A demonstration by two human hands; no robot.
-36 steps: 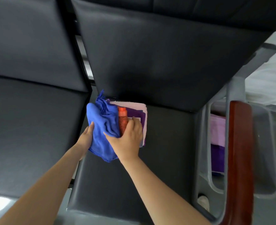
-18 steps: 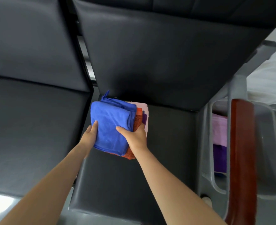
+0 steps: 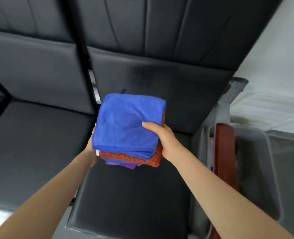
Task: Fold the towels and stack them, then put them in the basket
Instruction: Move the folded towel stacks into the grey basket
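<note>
Both hands grip the towel stack mid-frame: right hand thumb on top, left hand clasping underneath. The purple towel could slip before the grey basket at right.

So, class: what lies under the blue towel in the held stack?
Under the blue towel an orange towel shows, then a purple towel edge. Anything deeper is covered. Both hands, left and right, grip the stack.
</note>
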